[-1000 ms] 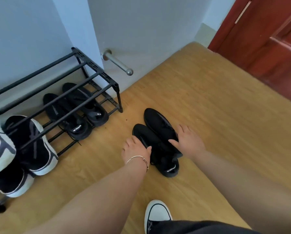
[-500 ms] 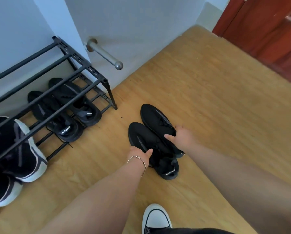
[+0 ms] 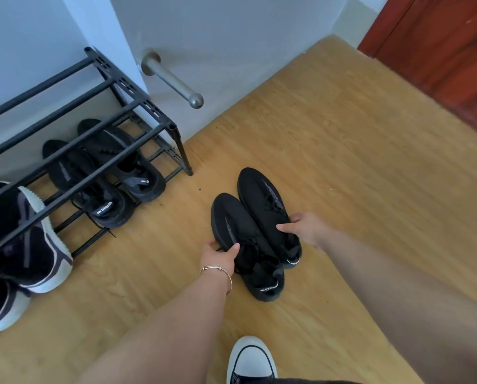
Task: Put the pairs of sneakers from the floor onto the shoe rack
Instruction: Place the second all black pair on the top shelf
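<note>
Black sneakers, one pair, sit side by side on the wood floor [image 3: 342,162] at frame centre. Your left hand [image 3: 218,254] pinches the left sneaker [image 3: 240,231] at its side; your right hand [image 3: 305,227] grips the right sneaker [image 3: 265,200] near the collar. Rack [image 3: 137,112] stands at upper left (another black pair [image 3: 104,176] on its lower tier).

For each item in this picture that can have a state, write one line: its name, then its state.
Left hand: gripping the left sneaker.
Right hand: gripping the right sneaker.
Shoe rack: top shelf bare at this end.
Black pair: stored on the lower shelf.
Red door: cannot tell.
</note>
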